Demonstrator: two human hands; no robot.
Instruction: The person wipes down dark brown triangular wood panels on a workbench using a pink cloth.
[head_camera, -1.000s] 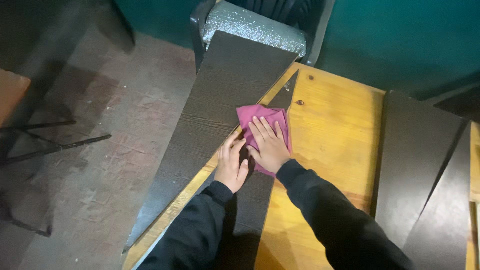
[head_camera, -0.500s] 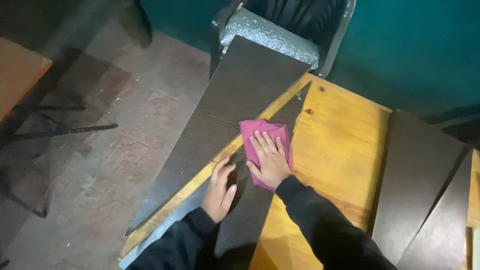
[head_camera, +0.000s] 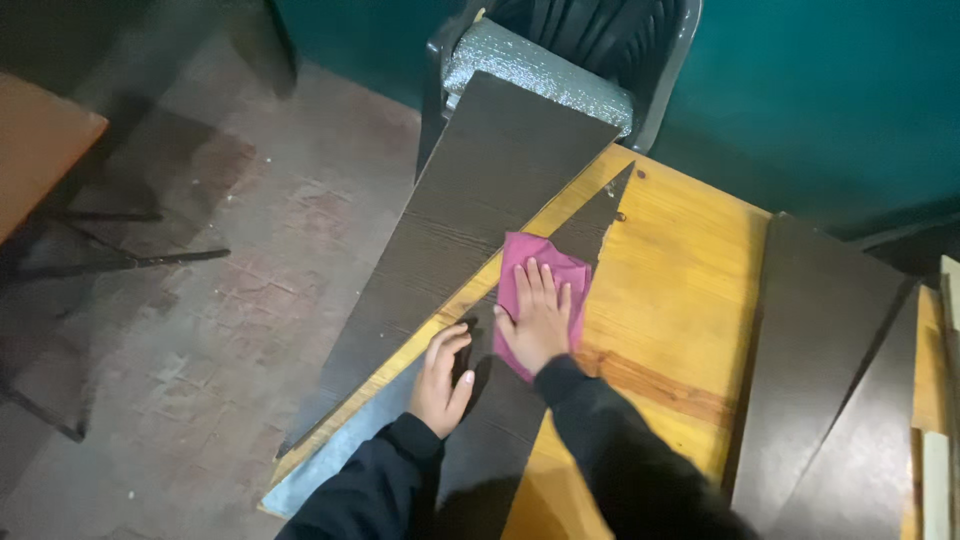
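Observation:
My right hand (head_camera: 539, 318) lies flat, fingers spread, on a pink cloth (head_camera: 527, 262) pressed onto a narrow dark wood-grain panel (head_camera: 590, 215) that rests on the yellow wooden table (head_camera: 672, 260). Beside it, my left hand (head_camera: 442, 376) rests flat on the same dark panel near the table's left edge. A second, wider dark panel (head_camera: 455, 220) leans past the table edge toward a chair. Both arms wear dark sleeves.
A grey plastic chair (head_camera: 560, 60) with a silvery pad stands behind the table against a teal wall. More dark panels (head_camera: 820, 360) lie on the table's right side. An orange table (head_camera: 40, 150) with metal legs stands left on the concrete floor.
My right hand and the pink cloth slid down the narrow panel toward me. My left hand moved back along the panel as well. The camera view shifted.

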